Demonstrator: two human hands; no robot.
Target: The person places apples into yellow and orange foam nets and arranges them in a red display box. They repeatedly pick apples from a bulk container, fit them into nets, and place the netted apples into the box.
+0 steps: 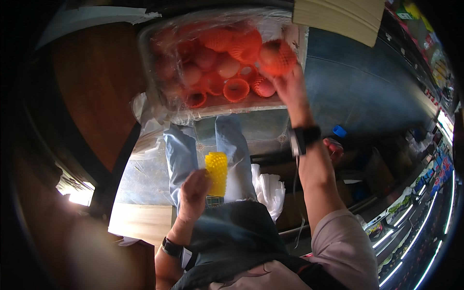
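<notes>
My right hand (pixel 291 88) holds a round fruit in a red foam net sleeve (pixel 278 57), above the right side of a carton lined with clear plastic (pixel 261 108). Inside the carton lie several round reddish fruits (pixel 228 67), some in red foam nets. A red net sleeve (pixel 236 90) stands with its mouth upward near the carton's front edge. Over my lap, my left hand (pixel 194 194) grips a yellow foam net sleeve (pixel 217 174), which is upright. I cannot tell whether anything is inside the yellow sleeve. Blur softens my right fingers.
A brown wooden panel (pixel 98 90) stands left of the carton, and a cardboard flap (pixel 340 18) juts in at top right. White foam nets (pixel 270 188) hang beside my right leg. A blue object (pixel 339 131) and a bag of red fruit (pixel 332 148) lie to the right, before lit shelves (pixel 409 224).
</notes>
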